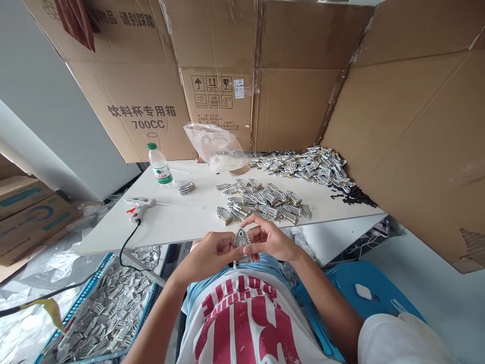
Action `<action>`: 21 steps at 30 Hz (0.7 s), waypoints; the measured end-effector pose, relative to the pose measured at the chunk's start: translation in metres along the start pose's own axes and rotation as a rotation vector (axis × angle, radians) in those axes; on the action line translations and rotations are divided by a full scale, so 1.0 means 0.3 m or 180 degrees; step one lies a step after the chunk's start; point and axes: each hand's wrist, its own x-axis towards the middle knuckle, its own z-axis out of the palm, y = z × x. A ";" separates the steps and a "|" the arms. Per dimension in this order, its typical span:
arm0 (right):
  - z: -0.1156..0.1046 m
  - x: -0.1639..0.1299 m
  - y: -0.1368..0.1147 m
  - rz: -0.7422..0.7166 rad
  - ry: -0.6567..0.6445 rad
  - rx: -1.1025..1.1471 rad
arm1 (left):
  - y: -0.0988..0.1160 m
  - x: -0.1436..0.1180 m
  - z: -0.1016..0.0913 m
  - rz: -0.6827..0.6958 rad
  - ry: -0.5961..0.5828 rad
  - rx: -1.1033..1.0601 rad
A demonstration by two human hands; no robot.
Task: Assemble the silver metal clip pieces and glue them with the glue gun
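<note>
Left hand and right hand pinch one metal clip together | white table edge | clip pile beyond

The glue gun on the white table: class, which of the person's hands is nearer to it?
Left. The left hand is just right of and below the glue gun, holding a metal clip. The right hand holds the clip's other side, farther from the gun.

Flattened brown cardboard boxes, some printed with black characters, stand as a wall behind and to the right of a white rectangular table. A plain grey-white wall shows at the left, with more stacked cardboard cartons below it. The pale floor at the right is evenly lit.
</note>
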 end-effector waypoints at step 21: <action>0.019 0.013 0.009 -0.0458 0.0363 -0.0236 | 0.003 0.001 0.005 -0.0113 0.0205 -0.0205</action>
